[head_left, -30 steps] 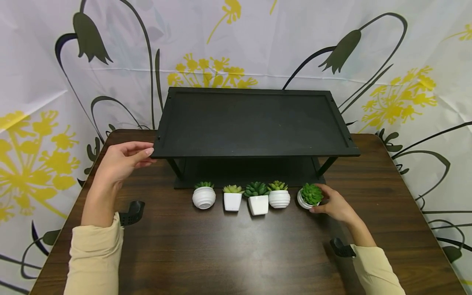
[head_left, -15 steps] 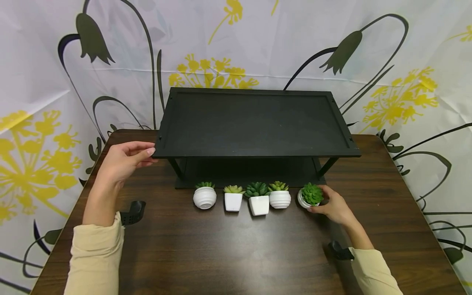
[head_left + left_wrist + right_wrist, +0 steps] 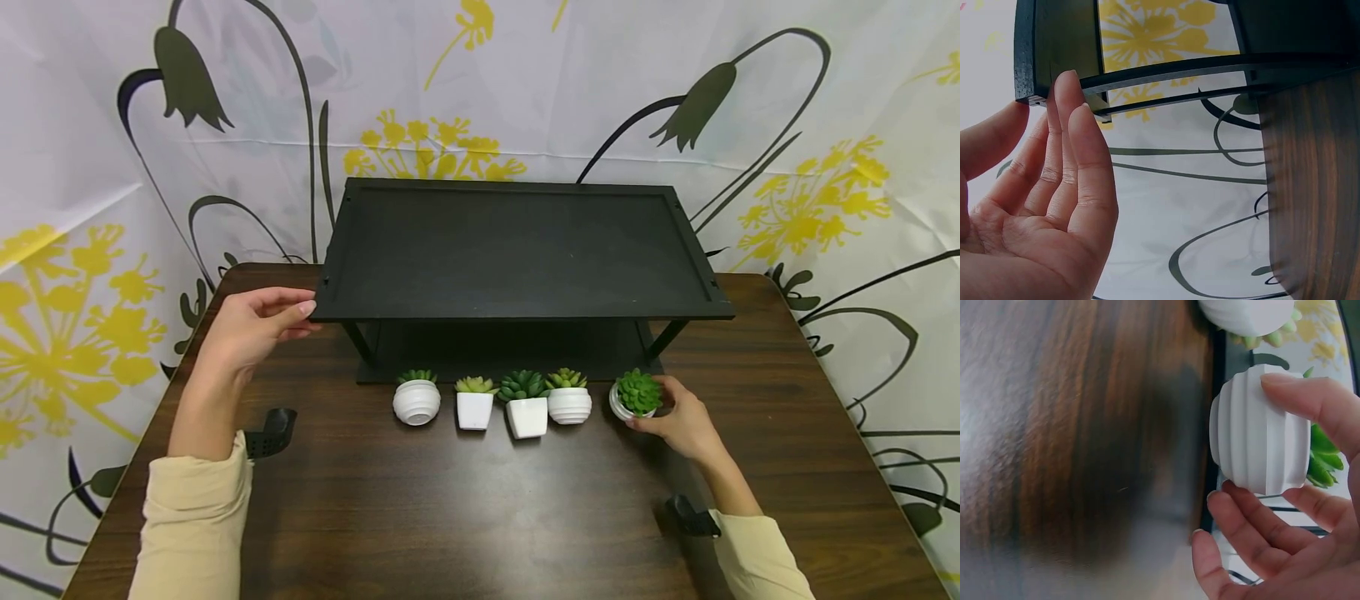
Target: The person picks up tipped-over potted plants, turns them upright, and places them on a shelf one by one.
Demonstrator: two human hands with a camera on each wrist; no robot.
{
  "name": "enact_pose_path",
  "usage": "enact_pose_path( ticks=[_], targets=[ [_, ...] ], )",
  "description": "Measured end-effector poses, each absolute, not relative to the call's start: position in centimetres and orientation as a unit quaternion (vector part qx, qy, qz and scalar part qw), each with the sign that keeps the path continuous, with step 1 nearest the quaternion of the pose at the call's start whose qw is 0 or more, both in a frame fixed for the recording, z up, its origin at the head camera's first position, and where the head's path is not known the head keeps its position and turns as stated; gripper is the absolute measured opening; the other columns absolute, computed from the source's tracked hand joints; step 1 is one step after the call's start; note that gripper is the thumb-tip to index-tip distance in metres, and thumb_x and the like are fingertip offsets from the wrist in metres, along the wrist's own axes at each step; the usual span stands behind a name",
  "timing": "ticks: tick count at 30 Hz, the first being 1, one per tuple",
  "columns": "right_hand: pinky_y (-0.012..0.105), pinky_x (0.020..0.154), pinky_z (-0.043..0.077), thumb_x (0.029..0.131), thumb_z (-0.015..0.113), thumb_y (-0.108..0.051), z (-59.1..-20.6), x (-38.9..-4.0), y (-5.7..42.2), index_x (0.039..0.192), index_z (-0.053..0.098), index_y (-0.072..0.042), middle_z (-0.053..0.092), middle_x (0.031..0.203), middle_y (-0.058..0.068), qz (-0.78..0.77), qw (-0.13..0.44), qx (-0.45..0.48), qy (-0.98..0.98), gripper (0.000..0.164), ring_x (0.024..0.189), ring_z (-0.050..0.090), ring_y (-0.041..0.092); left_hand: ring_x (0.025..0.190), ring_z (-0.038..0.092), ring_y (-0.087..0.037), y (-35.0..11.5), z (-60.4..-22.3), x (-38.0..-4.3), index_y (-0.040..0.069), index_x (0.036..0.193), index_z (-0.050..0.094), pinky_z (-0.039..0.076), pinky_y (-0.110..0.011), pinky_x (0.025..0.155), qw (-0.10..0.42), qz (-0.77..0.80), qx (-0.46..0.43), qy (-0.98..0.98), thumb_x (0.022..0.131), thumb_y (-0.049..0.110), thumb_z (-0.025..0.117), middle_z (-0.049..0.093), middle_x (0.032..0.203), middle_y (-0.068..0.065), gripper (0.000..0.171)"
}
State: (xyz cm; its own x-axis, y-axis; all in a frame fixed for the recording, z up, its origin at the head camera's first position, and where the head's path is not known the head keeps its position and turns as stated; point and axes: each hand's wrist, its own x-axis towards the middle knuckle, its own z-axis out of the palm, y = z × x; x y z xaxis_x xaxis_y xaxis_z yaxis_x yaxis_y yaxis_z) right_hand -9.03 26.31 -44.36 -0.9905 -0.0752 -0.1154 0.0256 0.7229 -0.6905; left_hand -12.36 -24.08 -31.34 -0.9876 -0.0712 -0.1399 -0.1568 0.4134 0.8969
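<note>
A black two-tier shelf (image 3: 517, 250) stands at the back of the wooden table. My left hand (image 3: 251, 329) holds its front left corner, thumb at the edge and fingers beneath the top board, as the left wrist view also shows. Between thumb and fingers, my right hand (image 3: 684, 421) grips a potted succulent (image 3: 637, 393) near the shelf's front right. Its ribbed round white pot (image 3: 1257, 434) is tilted in the head view; in the right wrist view it seems just off the tabletop.
In front of the shelf sit more succulents: a round-potted one (image 3: 416, 402), two in square pots, one pale (image 3: 474, 410) and one dark green (image 3: 527, 417), and another in a ribbed round pot (image 3: 569, 405). A floral cloth (image 3: 525, 83) hangs behind the table (image 3: 465, 517).
The right hand has shifted the gripped succulent slightly to the right and tipped it a little. My left hand and the shelf stay where they were.
</note>
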Motion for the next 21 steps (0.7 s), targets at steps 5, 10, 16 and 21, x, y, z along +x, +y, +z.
enact_pose_path(
  ticks=[5,10,16,21],
  targets=[
    [0.034,0.065,0.046,0.068,0.081,-0.019,-43.8,-8.9,26.0,0.121,0.046,0.007,0.059,0.097,0.019,-0.375,0.061,-0.011,0.925,0.069,0.087,0.056,0.030,0.071,0.063,-0.002,-24.2,-31.4,-12.3,-0.010,0.120,0.050,0.051,-0.015,0.066,0.043,0.542,-0.065,0.837,0.090,0.020,0.059,0.061,0.075,0.018,0.044],
    [0.034,0.065,0.047,0.068,0.081,-0.019,-42.8,-8.7,25.6,0.121,0.046,0.007,0.058,0.097,0.019,-0.376,0.055,-0.008,0.925,0.068,0.086,0.057,0.029,0.070,0.062,-0.001,-24.2,-31.3,-12.3,-0.009,0.120,0.051,0.051,-0.014,0.066,0.044,0.532,-0.066,0.843,0.090,0.022,0.059,0.061,0.074,0.017,0.044],
    [0.033,0.063,0.048,0.068,0.081,-0.019,-41.4,-8.4,24.9,0.121,0.045,0.007,0.058,0.097,0.019,-0.379,0.050,-0.017,0.924,0.069,0.082,0.059,0.028,0.069,0.062,0.000,-24.2,-31.2,-12.3,-0.009,0.120,0.050,0.051,-0.015,0.066,0.043,0.533,-0.063,0.843,0.091,0.019,0.057,0.060,0.074,0.018,0.042],
    [0.030,0.060,0.049,0.069,0.081,-0.019,-40.3,-8.1,24.3,0.123,0.043,0.007,0.057,0.100,0.020,-0.384,0.054,-0.024,0.922,0.071,0.079,0.061,0.026,0.069,0.062,0.000,-24.2,-31.4,-12.3,-0.010,0.121,0.050,0.051,-0.015,0.066,0.043,0.534,-0.057,0.843,0.091,0.017,0.057,0.060,0.076,0.019,0.041]
  ],
)
